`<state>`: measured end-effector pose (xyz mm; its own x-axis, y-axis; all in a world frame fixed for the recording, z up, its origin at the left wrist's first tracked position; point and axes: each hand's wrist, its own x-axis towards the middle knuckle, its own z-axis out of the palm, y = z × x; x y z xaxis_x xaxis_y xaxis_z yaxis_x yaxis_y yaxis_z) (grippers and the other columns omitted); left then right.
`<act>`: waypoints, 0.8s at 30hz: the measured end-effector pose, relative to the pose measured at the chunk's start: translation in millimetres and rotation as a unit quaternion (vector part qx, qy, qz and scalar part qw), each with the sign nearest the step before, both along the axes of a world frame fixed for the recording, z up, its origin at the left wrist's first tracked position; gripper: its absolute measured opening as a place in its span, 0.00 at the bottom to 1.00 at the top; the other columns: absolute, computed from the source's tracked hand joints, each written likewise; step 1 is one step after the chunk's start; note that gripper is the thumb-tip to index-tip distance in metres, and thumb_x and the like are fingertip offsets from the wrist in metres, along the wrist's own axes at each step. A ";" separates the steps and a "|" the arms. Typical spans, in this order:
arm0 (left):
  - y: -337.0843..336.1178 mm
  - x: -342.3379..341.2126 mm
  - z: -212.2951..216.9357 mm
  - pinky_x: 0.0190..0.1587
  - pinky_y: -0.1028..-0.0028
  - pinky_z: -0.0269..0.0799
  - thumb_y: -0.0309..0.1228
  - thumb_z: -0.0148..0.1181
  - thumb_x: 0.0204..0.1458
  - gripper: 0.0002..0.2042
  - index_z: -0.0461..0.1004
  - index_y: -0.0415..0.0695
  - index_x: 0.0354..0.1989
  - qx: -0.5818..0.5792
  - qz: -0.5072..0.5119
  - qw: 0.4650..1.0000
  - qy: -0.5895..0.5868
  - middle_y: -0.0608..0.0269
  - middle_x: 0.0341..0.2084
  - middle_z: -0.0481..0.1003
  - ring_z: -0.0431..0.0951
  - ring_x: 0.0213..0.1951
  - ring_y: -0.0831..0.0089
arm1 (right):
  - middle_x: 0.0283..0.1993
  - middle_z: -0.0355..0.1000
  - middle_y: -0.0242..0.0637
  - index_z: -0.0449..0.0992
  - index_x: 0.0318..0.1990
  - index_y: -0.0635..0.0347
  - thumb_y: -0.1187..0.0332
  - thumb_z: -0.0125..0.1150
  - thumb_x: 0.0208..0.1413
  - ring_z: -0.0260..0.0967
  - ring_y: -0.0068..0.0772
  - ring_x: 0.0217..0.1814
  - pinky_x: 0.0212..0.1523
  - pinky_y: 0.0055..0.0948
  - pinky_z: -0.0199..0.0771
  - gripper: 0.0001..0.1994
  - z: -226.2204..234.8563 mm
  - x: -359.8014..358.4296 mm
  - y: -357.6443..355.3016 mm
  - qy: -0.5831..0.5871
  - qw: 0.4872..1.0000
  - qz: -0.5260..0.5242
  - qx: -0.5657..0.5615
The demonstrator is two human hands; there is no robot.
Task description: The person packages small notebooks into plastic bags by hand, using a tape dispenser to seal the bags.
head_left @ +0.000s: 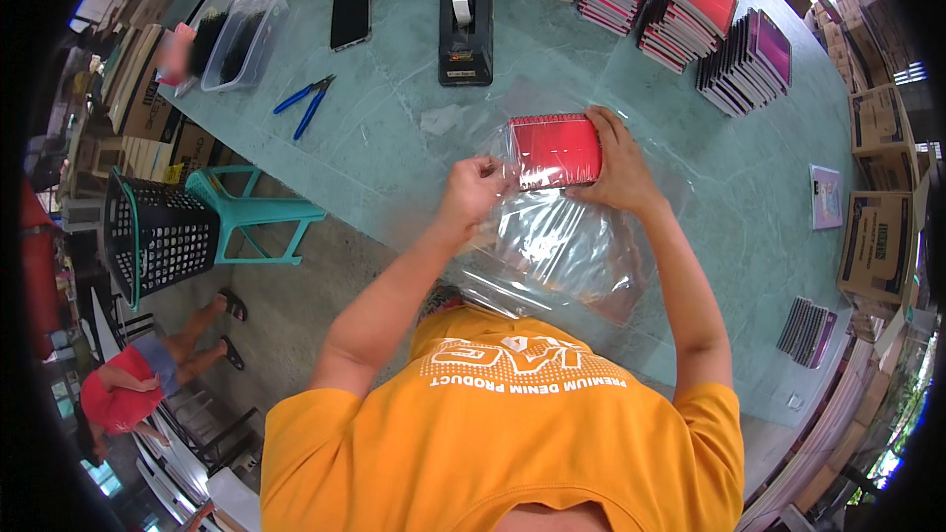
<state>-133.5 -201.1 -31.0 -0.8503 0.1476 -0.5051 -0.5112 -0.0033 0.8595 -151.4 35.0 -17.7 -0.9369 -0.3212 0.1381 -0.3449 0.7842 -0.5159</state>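
Observation:
A red spiral notebook (554, 150) lies on the table in front of me, with clear plastic wrap (572, 236) over and around it. My right hand (621, 166) grips its right edge, thumb at the near corner and fingers along the far side. At the notebook's left, my left hand (471, 195) is closed with its fingertips pinched at the plastic's edge. More of the shiny plastic spreads over the table between the notebook and my orange shirt. Whether one notebook or a small stack is under the wrap, I cannot tell.
Beyond the notebook stand a black tape dispenser (466, 25), a phone (352, 14) and blue-handled cutters (306, 104). Stacked notebooks (690, 15) line the far right. A plastic tub (244, 44) sits far left. Beside the table are a green stool (246, 207) and a black basket (163, 236).

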 end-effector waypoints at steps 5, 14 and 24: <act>4.6 -4.5 9.5 0.23 0.82 0.61 0.29 0.62 0.51 0.07 0.74 0.38 0.29 -0.004 -0.007 1.000 0.005 0.69 0.20 0.73 0.67 0.21 0.85 | 0.61 0.54 0.48 0.54 0.60 0.61 0.59 0.74 0.23 0.56 0.53 0.60 0.58 0.43 0.62 0.50 -2.8 1.7 2.1 0.000 1.000 -0.012 0.012; 21.6 -11.2 33.8 0.25 0.82 0.63 0.27 0.62 0.50 0.07 0.72 0.38 0.34 -0.006 -0.012 1.000 0.020 0.68 0.22 0.73 0.68 0.23 0.86 | 0.62 0.51 0.49 0.53 0.60 0.61 0.60 0.76 0.24 0.54 0.53 0.61 0.59 0.42 0.62 0.51 7.9 2.2 3.4 -0.033 0.999 -0.026 0.017; 26.7 -27.4 52.4 0.27 0.80 0.65 0.29 0.59 0.51 0.09 0.72 0.36 0.37 0.007 -0.109 0.993 0.050 0.67 0.23 0.74 0.70 0.25 0.82 | 0.62 0.51 0.50 0.52 0.60 0.62 0.61 0.78 0.21 0.52 0.55 0.62 0.60 0.43 0.59 0.53 -13.9 -0.1 19.8 0.000 0.997 -0.002 -0.079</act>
<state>-160.9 -174.4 21.4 -0.8431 0.3404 -0.4162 -0.4129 0.0858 0.9067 -151.5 54.8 -31.6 -0.9380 -0.2915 0.1876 -0.3423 0.6941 -0.6333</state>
